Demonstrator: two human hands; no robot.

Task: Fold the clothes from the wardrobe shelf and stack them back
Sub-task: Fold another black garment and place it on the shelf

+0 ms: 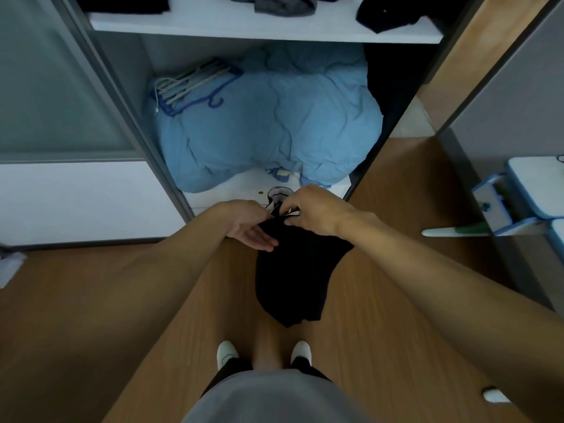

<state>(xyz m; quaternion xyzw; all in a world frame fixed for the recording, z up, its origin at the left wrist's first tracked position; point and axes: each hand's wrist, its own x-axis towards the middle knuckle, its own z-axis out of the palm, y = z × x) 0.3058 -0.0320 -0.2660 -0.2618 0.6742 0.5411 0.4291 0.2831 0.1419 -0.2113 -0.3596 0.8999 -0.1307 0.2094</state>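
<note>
From the head: mid-fold. Pinching top of black garment (293, 270) in right grip (317, 213), left grip (250, 228) flat-fingered against it, dangling over floor (91, 315) before wardrobe (122, 96). Next, likely: double over, return to shelf (213, 25).

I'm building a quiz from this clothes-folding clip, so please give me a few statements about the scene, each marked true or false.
1. The right hand pinches the top of the black garment. True.
2. The shelf holds dark clothes. True.
3. The hangers lie on that shelf. False: they rest on the blue duvet below it.
4. The left hand hangs idle, away from the garment. False: its straight fingers touch the garment near its top.
</note>
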